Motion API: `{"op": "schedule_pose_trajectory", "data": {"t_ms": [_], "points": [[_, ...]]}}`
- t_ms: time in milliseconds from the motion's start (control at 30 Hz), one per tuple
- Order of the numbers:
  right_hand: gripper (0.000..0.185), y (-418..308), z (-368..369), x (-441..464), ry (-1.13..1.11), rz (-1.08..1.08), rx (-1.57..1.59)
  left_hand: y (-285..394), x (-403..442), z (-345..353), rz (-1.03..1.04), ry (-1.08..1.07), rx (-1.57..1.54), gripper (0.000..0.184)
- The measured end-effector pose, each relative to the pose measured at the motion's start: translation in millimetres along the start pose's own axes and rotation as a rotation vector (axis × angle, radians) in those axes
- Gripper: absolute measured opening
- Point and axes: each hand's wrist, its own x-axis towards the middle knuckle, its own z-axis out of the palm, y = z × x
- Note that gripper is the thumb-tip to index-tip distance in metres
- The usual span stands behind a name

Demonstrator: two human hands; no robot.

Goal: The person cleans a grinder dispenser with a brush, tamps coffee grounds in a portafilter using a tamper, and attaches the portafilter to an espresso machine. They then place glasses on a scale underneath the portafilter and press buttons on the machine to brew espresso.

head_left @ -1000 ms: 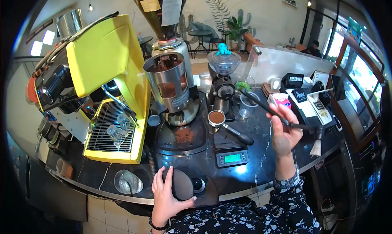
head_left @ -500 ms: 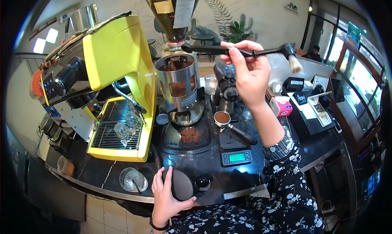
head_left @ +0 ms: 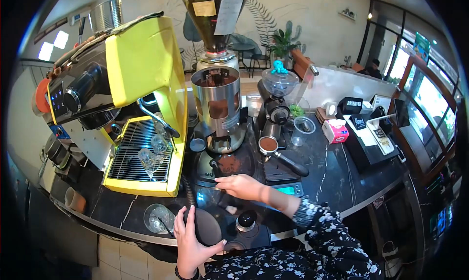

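Observation:
My right hand (head_left: pixel 240 187) is closed around a black-handled brush (head_left: pixel 230 209), bristles pointing down toward the counter. The hand is just in front of the grinder tray (head_left: pixel 202 167), where loose coffee grounds (head_left: pixel 230 163) lie. At the counter's front edge, my left hand (head_left: pixel 193 243) curves around the rim of a dark round container (head_left: pixel 209 228), fingers on its left side and thumb at the near side. Right of it is a black-knobbed tamper (head_left: pixel 245 221). A portafilter (head_left: pixel 289 164) holding ground coffee (head_left: pixel 268 144) rests behind the scale (head_left: pixel 288 189), which my right forearm partly covers.
A yellow espresso machine (head_left: pixel 141 65) fills the left, with glass cups (head_left: pixel 149 160) on its drip grate. The tall grinder (head_left: pixel 217 104) and a smaller grinder (head_left: pixel 274 109) stand behind. A glass (head_left: pixel 159 217) sits near the front edge; a clear plastic cup (head_left: pixel 302 131) is at right.
My right hand has come down from high in front of the small grinder to low over the counter, the brush now bristles down. My left hand stays at the round container.

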Motion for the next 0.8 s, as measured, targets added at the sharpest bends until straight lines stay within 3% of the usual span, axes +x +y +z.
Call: {"op": "schedule_pose_trajectory", "data": {"t_ms": [100,333,433,567,633,733,767,800], "points": [[0.024,2,20,13,0.054,-0.053,-0.090,-3,-2,-1,-0.011,-0.003,-0.001,0.112],[0.024,5,45,33,-0.124,-0.030,-0.233,-4,-9,5,-0.041,-0.021,-0.012,0.112],[0.030,8,54,23,-0.002,-0.025,-0.194,3,-9,5,-0.045,-0.023,-0.009,0.112],[0.035,-21,11,-26,0.233,0.094,0.000,7,-11,6,-0.045,-0.007,-0.003,0.114],[0.028,-30,-7,-69,0.314,0.227,0.053,6,-10,9,-0.056,-0.002,-0.019,0.114],[0.015,-58,-33,-139,0.632,0.573,-0.057,12,-6,12,-0.049,-0.017,0.020,0.113],[0.016,-45,-27,-169,0.664,0.602,-0.248,14,-3,13,-0.038,-0.022,0.010,0.112],[0.019,-46,-31,-189,0.718,0.679,-0.203,15,-1,15,-0.028,-0.029,-0.001,0.112]]}}
